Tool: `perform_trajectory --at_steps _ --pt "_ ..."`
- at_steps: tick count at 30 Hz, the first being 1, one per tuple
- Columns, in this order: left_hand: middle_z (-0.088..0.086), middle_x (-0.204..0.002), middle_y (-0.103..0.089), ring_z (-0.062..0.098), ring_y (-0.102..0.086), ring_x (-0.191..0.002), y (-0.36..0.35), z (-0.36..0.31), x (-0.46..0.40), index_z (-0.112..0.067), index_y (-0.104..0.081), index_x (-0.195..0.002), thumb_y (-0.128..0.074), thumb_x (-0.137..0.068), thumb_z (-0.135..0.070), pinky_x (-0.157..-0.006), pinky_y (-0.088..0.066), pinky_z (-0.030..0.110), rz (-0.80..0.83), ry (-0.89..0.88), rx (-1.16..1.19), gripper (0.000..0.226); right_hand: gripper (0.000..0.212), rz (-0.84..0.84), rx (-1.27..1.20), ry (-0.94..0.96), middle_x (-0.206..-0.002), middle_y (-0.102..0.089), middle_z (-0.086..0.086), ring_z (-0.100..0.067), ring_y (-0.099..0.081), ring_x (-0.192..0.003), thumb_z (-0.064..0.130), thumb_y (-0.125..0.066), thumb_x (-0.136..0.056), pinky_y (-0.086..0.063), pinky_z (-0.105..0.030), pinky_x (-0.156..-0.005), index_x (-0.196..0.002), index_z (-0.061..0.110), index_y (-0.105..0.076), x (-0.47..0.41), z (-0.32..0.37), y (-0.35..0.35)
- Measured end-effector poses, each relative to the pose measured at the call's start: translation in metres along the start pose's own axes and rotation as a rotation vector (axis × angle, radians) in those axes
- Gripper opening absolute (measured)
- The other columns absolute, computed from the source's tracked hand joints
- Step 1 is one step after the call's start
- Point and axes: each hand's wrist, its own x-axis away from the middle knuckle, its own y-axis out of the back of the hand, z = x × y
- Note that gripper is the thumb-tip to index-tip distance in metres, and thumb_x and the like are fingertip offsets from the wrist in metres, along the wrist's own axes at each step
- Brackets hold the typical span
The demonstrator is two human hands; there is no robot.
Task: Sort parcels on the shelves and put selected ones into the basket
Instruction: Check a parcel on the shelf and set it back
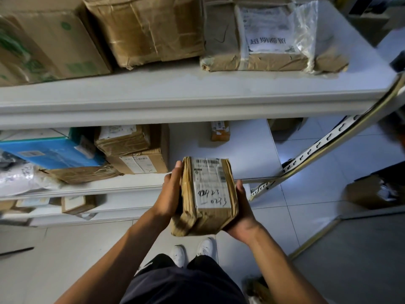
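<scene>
We hold the crumpled brown paper-wrapped parcel with its white label [207,195] clamped between our left hand [171,194] and right hand [241,212], fingers curled round its sides, long axis pointing toward twelve o'clock, no basket visible.

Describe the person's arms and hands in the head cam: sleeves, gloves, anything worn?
Both arms are bare up to the bottom edge of the frame; no sleeves show. The left hand and right hand wear no gloves, and no rings, watch or wristband are visible. Fingernails look short. Further down: dark navy shorts and white shoes.
</scene>
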Motion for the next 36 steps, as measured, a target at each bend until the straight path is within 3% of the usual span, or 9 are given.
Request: perform_trajectory --at_steps 5,11,17,20,22,25,29,33,36 --pt "-0.002 -0.163 -0.03 0.019 -0.039 -0.145 -0.006 -0.001 -0.015 -0.032 -0.012 -0.16 -0.052 -0.078 -0.086 -0.121 -0.025 0.05 0.077 0.009 0.035 0.106 0.076 -0.009 0.18 0.209 -0.126 -0.071 -0.01 -0.022 -0.069 -0.115 0.072 -0.081 -0.055 -0.058 -0.034 -0.085 -0.113 0.022 -0.078 -0.007 0.031 -0.003" --pt "-0.004 -0.161 -0.035 0.016 -0.028 -0.15 -0.054 -0.042 -0.07 -0.033 -0.033 -0.155 -0.045 -0.082 -0.086 -0.124 -0.018 0.048 0.134 -0.125 -0.072 0.091 0.054 -0.238 0.182 0.387 -0.111 -0.076 -0.006 -0.021 -0.071 -0.102 0.053 -0.036 -0.095 -0.058 -0.031 -0.076 -0.114 0.016 -0.072 -0.011 0.085 -0.001" --pt "-0.002 -0.159 -0.035 0.027 -0.022 -0.15 -0.08 -0.081 -0.078 -0.066 -0.036 -0.139 -0.043 -0.064 -0.099 -0.122 -0.017 0.056 0.017 -0.218 -0.497 0.082 0.089 -0.271 0.055 0.238 -0.127 -0.069 -0.01 -0.031 -0.067 -0.108 0.086 -0.031 -0.083 -0.052 -0.044 -0.09 -0.133 0.02 -0.065 -0.001 0.123 0.038" --pt "-0.007 -0.159 -0.037 0.018 -0.035 -0.145 -0.082 -0.088 -0.076 -0.052 -0.029 -0.149 -0.058 -0.073 -0.082 -0.121 -0.025 0.042 0.28 -0.245 -0.474 0.087 0.118 -0.325 0.185 0.126 -0.094 -0.066 -0.019 -0.023 -0.058 -0.066 0.102 -0.027 -0.067 -0.043 -0.027 -0.057 -0.124 0.007 -0.065 0.001 0.123 0.055" --pt "-0.005 -0.134 -0.064 0.009 -0.061 -0.118 -0.092 -0.093 -0.076 -0.03 -0.05 -0.143 -0.061 -0.078 -0.065 -0.103 -0.044 0.03 0.295 -0.174 -0.292 0.075 0.127 -0.371 0.392 0.1 -0.074 -0.059 -0.017 -0.017 -0.044 -0.051 0.105 -0.028 -0.059 -0.034 -0.021 -0.046 -0.119 -0.001 -0.065 -0.001 0.124 0.057" --pt "-0.002 -0.081 -0.071 0.017 -0.066 -0.084 -0.094 -0.105 -0.078 -0.025 -0.067 -0.097 -0.056 -0.083 -0.068 -0.085 -0.048 0.033 0.195 0.076 -0.225 0.046 0.1 -0.42 0.683 0.076 -0.056 -0.05 -0.006 -0.015 -0.037 -0.046 0.103 -0.029 -0.051 -0.033 -0.023 -0.044 -0.078 0.011 -0.06 -0.001 0.136 0.048" --pt "0.007 -0.098 -0.064 0.03 -0.06 -0.098 -0.074 -0.098 -0.09 -0.025 -0.062 -0.098 -0.058 -0.071 -0.078 -0.099 -0.043 0.047 0.244 0.328 -0.222 0.06 0.089 -0.401 0.879 -0.033 -0.052 -0.044 -0.006 -0.016 -0.037 -0.043 0.105 -0.028 -0.05 -0.035 -0.025 -0.046 -0.056 0.018 -0.044 0.001 0.148 0.04" --pt "0.003 -0.092 -0.073 0.019 -0.07 -0.084 -0.069 -0.09 -0.088 -0.021 -0.063 -0.114 -0.071 -0.071 -0.046 -0.081 -0.058 0.031 0.359 0.142 -0.077 0.05 0.077 -0.365 0.85 0.032 -0.071 -0.067 -0.012 -0.027 -0.064 -0.067 0.085 -0.054 -0.07 -0.058 -0.035 -0.066 -0.08 0.009 -0.069 0.0 0.145 0.045" --pt "-0.005 -0.127 -0.064 0.007 -0.065 -0.109 -0.064 -0.085 -0.092 -0.031 -0.038 -0.143 -0.078 -0.065 -0.012 -0.082 -0.055 0.019 0.432 -0.143 -0.178 0.09 0.046 -0.437 0.697 0.266 -0.083 -0.073 -0.004 -0.031 -0.066 -0.095 0.058 -0.072 -0.073 -0.055 -0.039 -0.082 -0.093 0.017 -0.067 -0.007 0.145 0.048"
